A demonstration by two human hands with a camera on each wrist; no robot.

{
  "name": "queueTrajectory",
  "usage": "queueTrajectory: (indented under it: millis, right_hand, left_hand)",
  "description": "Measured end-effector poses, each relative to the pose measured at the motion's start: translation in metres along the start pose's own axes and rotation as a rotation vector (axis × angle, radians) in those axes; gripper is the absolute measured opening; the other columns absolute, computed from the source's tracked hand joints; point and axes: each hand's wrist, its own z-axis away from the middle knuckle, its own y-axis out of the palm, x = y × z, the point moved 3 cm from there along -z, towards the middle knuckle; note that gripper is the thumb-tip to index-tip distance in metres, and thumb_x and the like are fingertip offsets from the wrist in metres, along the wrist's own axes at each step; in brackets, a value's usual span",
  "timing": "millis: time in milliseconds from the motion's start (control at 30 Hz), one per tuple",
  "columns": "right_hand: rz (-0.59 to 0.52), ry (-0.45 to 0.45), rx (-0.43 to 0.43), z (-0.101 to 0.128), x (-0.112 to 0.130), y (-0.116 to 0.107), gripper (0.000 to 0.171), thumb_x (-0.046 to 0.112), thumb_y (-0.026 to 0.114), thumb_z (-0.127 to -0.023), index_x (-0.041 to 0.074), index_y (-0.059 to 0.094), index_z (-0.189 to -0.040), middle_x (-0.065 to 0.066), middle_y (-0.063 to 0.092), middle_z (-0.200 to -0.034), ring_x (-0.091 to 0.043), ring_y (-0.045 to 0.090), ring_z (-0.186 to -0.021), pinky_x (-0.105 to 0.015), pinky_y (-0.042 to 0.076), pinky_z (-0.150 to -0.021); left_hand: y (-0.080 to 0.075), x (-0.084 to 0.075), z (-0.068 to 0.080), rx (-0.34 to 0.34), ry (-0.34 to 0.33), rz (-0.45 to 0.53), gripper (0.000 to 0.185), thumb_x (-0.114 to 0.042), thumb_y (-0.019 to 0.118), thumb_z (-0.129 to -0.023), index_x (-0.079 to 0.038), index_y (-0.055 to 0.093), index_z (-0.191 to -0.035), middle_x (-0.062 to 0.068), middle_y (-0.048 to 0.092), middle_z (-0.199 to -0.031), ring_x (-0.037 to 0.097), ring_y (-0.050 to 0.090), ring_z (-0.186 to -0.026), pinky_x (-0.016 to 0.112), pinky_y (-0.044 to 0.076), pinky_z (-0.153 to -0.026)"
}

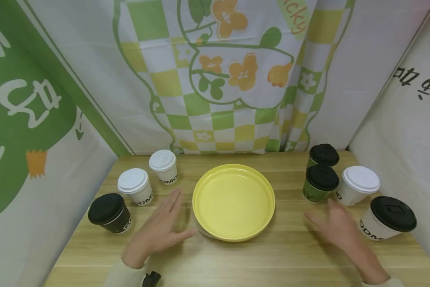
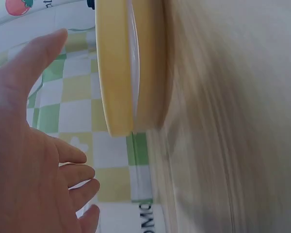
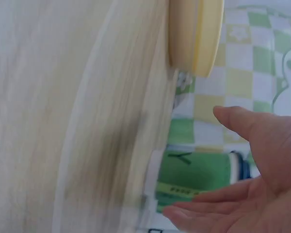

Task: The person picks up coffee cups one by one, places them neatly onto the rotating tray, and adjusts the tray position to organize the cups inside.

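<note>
A round yellow tray point(image 1: 233, 202) with a raised rim lies in the middle of the wooden table. My left hand point(image 1: 161, 229) is held just left of it, thumb spread from the fingers, holding nothing; the left wrist view shows the tray's side apart from the thumb. My right hand point(image 1: 335, 225) hovers on the right with thumb and fingers apart. Its fingertips are close to a green paper cup point(image 1: 320, 184) with a black lid; whether they touch it I cannot tell. In the right wrist view the fingers overlap that green cup point(image 3: 196, 170).
Left stand two white cups point(image 1: 135, 186) point(image 1: 164, 166) with white lids and a black cup point(image 1: 111, 213). Right are another green cup point(image 1: 323, 154), a white-lidded cup point(image 1: 358, 185) and a black-lidded white cup point(image 1: 387, 218). A checkered curtain point(image 1: 222, 119) hangs behind the table.
</note>
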Motion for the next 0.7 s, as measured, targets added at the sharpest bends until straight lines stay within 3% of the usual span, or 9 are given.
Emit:
queueTrajectory:
  millis: [167,467,700]
  right_hand:
    - [-0.117,0.068,0.002,-0.015,-0.014,0.000,0.110,0.056,0.071,-0.096,-0.030,0.029,-0.148,-0.057,0.039,-0.144,-0.071,0.044,-0.132,-0.076,0.045,-0.106]
    - [-0.243,0.108,-0.129,-0.031,-0.019,0.007,0.086,0.057,0.077,-0.092,-0.010,0.051,-0.139,-0.042,0.061,-0.132,-0.062,0.059,-0.122,-0.073,0.050,-0.098]
    - [-0.346,0.181,-0.167,-0.042,-0.026,0.011,0.087,0.059,0.075,-0.093,-0.004,0.048,-0.146,-0.035,0.062,-0.135,-0.054,0.059,-0.125,-0.066,0.050,-0.101]
  left_hand:
    - [0.006,-0.008,-0.019,0.036,0.026,0.068,0.124,-0.077,0.066,-0.089,0.000,0.010,-0.169,0.021,0.006,-0.178,0.039,0.014,-0.165,0.057,0.023,-0.132]
    - [0.018,-0.011,-0.039,0.107,0.009,0.134,0.134,-0.078,0.071,-0.083,0.001,0.004,-0.168,0.018,-0.001,-0.179,0.038,0.007,-0.166,0.057,0.022,-0.133]
    - [0.026,-0.012,-0.040,0.104,0.046,0.117,0.138,-0.079,0.073,-0.081,0.005,0.006,-0.167,0.024,-0.001,-0.177,0.041,0.008,-0.166,0.057,0.023,-0.133]
